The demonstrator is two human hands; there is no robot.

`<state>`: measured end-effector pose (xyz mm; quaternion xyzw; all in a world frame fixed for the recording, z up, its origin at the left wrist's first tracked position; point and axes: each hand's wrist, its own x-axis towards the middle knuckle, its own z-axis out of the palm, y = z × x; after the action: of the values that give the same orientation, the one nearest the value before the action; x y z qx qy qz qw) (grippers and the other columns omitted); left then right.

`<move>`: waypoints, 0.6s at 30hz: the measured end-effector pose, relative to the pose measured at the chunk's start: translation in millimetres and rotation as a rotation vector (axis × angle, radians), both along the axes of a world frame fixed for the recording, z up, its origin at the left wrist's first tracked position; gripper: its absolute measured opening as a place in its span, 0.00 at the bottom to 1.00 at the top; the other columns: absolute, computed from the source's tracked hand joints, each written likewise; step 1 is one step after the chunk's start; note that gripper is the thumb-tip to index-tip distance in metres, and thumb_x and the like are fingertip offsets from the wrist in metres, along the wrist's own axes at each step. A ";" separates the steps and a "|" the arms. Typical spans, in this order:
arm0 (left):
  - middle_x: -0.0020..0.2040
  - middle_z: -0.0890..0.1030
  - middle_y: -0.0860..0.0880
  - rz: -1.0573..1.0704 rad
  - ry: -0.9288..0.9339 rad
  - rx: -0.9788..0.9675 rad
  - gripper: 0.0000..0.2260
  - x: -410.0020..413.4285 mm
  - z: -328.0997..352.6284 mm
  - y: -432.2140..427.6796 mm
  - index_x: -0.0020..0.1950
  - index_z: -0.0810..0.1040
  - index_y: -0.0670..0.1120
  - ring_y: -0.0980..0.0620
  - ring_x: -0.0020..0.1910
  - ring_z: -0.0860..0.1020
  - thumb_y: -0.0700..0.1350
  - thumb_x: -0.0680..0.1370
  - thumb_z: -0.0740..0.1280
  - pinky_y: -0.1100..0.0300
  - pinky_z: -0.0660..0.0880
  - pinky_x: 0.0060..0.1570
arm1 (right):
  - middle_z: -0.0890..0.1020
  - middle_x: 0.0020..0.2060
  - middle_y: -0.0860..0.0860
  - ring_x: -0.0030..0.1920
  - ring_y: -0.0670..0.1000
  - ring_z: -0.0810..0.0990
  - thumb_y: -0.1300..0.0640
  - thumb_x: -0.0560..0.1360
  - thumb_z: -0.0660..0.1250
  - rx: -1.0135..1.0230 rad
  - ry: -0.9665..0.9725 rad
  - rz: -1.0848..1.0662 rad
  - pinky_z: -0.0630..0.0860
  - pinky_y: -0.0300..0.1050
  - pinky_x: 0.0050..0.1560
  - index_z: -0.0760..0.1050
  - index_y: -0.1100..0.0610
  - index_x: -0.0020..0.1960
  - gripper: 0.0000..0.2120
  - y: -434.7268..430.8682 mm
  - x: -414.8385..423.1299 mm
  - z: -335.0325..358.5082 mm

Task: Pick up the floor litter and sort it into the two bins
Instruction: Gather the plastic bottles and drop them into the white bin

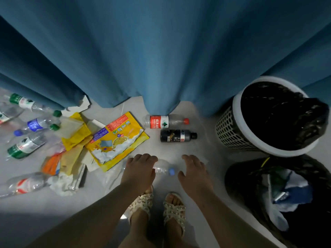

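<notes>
A clear crushed bottle with a blue cap [165, 169] lies on the floor between my two hands. My left hand [140, 170] lies over its left end with the fingers stretched out and the thumb beside the bottle's body. My right hand [195, 173] hovers just right of the cap, fingers spread, holding nothing. A white perforated bin [231, 133] lined with a black bag stands at the right. A second black-bagged bin [234, 179] with paper and wrappers inside sits nearer me.
A red-label bottle [166, 121] and a black bottle [177, 136] lie just beyond my hands. A yellow food packet [116, 140], wrappers and several plastic bottles [26, 145] litter the left. A blue curtain [161, 59] hangs behind. My sandalled feet [157, 208] stand below.
</notes>
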<state>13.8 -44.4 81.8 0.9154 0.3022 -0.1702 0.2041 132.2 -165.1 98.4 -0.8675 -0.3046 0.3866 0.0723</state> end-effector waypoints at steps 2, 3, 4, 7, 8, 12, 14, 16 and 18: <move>0.62 0.76 0.48 0.010 0.020 -0.016 0.17 -3.5 -16.4 5.9 0.67 0.72 0.48 0.44 0.63 0.73 0.45 0.77 0.62 0.52 0.69 0.59 | 0.60 0.74 0.49 0.71 0.51 0.63 0.53 0.79 0.60 -0.028 -0.005 0.020 0.65 0.45 0.67 0.56 0.50 0.75 0.26 6.5 -0.1 -18.0; 0.63 0.75 0.49 0.012 0.037 -0.017 0.17 -6.2 -26.5 8.6 0.67 0.72 0.49 0.45 0.64 0.73 0.45 0.77 0.62 0.52 0.68 0.60 | 0.60 0.74 0.50 0.71 0.51 0.63 0.52 0.79 0.60 -0.041 -0.004 0.032 0.65 0.45 0.67 0.55 0.50 0.75 0.27 8.8 -0.4 -26.7; 0.64 0.75 0.49 0.017 0.050 -0.022 0.18 -8.3 -36.5 11.1 0.67 0.72 0.49 0.46 0.64 0.72 0.45 0.77 0.63 0.52 0.68 0.60 | 0.60 0.74 0.50 0.70 0.50 0.64 0.52 0.79 0.60 -0.050 0.001 0.041 0.66 0.44 0.66 0.55 0.50 0.75 0.27 11.0 -1.0 -35.4; 0.53 0.81 0.49 0.010 0.044 -0.025 0.19 -12.0 -62.9 16.5 0.56 0.80 0.49 0.44 0.52 0.80 0.44 0.66 0.75 0.49 0.77 0.47 | 0.60 0.74 0.50 0.70 0.50 0.64 0.51 0.78 0.60 -0.073 0.018 0.060 0.66 0.45 0.66 0.55 0.50 0.75 0.28 16.0 -3.6 -60.2; 0.47 0.83 0.49 -0.001 0.064 -0.008 0.21 -13.7 -73.8 17.7 0.50 0.82 0.49 0.44 0.45 0.83 0.44 0.58 0.80 0.50 0.79 0.39 | 0.60 0.74 0.50 0.70 0.50 0.64 0.51 0.78 0.60 -0.083 0.023 0.070 0.67 0.45 0.67 0.54 0.50 0.75 0.28 17.4 -4.8 -68.8; 0.44 0.83 0.49 0.016 0.078 0.031 0.27 -19.2 -111.2 17.3 0.47 0.83 0.49 0.45 0.40 0.83 0.45 0.49 0.82 0.53 0.79 0.32 | 0.60 0.74 0.50 0.70 0.51 0.64 0.51 0.78 0.61 -0.106 0.045 0.099 0.68 0.46 0.66 0.54 0.50 0.75 0.28 23.0 -10.2 -102.3; 0.45 0.83 0.47 0.007 0.077 0.026 0.29 -21.5 -128.6 17.6 0.48 0.83 0.47 0.43 0.42 0.83 0.44 0.48 0.82 0.52 0.79 0.34 | 0.60 0.74 0.50 0.70 0.51 0.64 0.50 0.78 0.61 -0.117 0.051 0.117 0.68 0.46 0.66 0.54 0.50 0.75 0.29 26.6 -12.6 -118.4; 0.44 0.83 0.46 -0.006 0.074 0.043 0.30 -22.2 -144.6 19.7 0.48 0.83 0.46 0.43 0.42 0.83 0.45 0.47 0.83 0.52 0.79 0.35 | 0.58 0.75 0.50 0.71 0.52 0.63 0.51 0.78 0.60 -0.127 0.062 0.139 0.67 0.46 0.67 0.53 0.50 0.76 0.29 31.0 -14.3 -132.9; 0.46 0.83 0.46 -0.009 0.070 0.052 0.32 -22.8 -159.0 22.9 0.50 0.83 0.46 0.42 0.44 0.82 0.45 0.46 0.82 0.52 0.79 0.36 | 0.58 0.75 0.50 0.71 0.52 0.62 0.52 0.78 0.60 -0.127 0.063 0.168 0.66 0.46 0.66 0.53 0.50 0.76 0.28 35.7 -15.9 -146.3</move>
<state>-9.0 -21.5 -77.2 0.9153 0.3093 -0.1950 0.1688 116.3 -129.4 -47.9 -0.8291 -0.3486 0.4370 -0.0058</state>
